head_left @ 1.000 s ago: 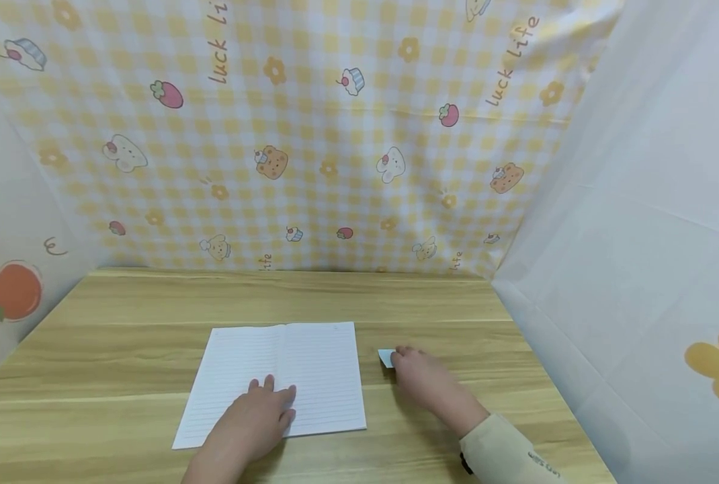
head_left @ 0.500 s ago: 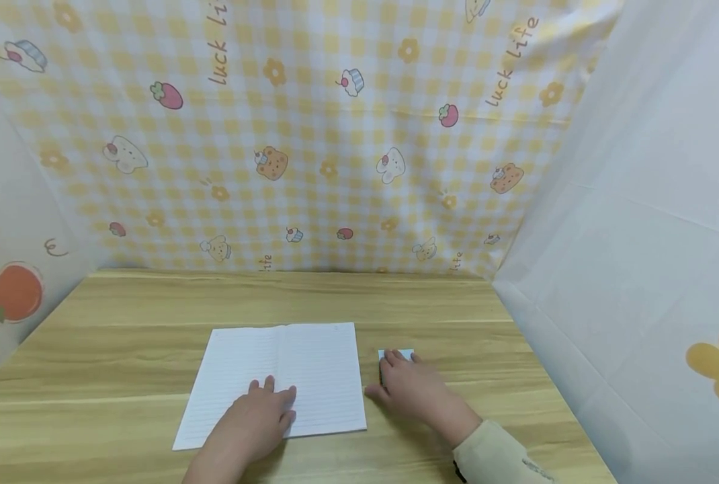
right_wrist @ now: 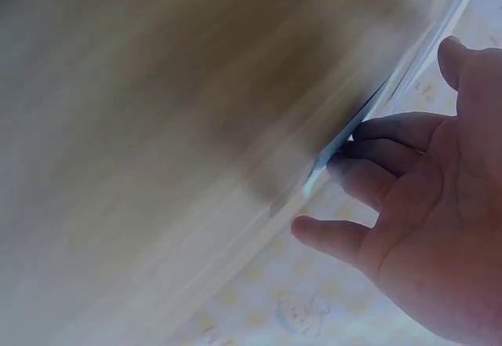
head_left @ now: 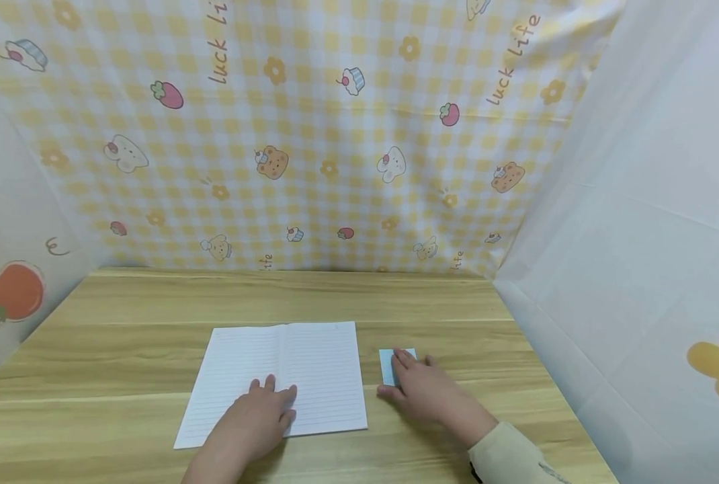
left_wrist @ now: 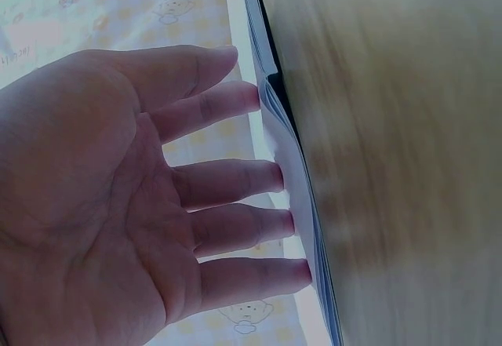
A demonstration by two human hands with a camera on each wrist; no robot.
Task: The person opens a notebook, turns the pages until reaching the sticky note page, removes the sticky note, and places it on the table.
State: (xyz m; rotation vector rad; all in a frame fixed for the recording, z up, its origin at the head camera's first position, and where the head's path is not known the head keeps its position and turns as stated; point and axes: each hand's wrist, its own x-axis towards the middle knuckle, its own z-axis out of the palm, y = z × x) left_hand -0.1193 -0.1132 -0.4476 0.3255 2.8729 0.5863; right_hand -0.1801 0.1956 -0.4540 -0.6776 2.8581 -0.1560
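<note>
An open notebook point(head_left: 323, 376) with white lined pages lies flat on the wooden table. My left hand point(head_left: 255, 420) rests on it near the centre fold, fingers spread. In the left wrist view, the left fingertips point(left_wrist: 302, 274) press on the page close to the notebook's edge point(left_wrist: 314, 232). Right of the notebook lies a small light-blue square of paper point(head_left: 387, 363), partly covered by my right hand point(head_left: 429, 393). The right fingers are extended over the paper, with the thumb out to the left. The right wrist view shows the fingertips at the blue sheet point(right_wrist: 337, 146), held low against the table.
The wooden table point(head_left: 154, 296) runs back to a yellow-checked cloth point(head_left: 311, 134) with cartoon prints. A white cloth wall point(head_left: 650, 242) bounds the right side, and another pale cloth point(head_left: 21, 168) stands on the left.
The right hand has gone from holding the blue paper with curled fingers to lying over it with fingers extended, and has shifted slightly right since half a second ago. The left hand stays put.
</note>
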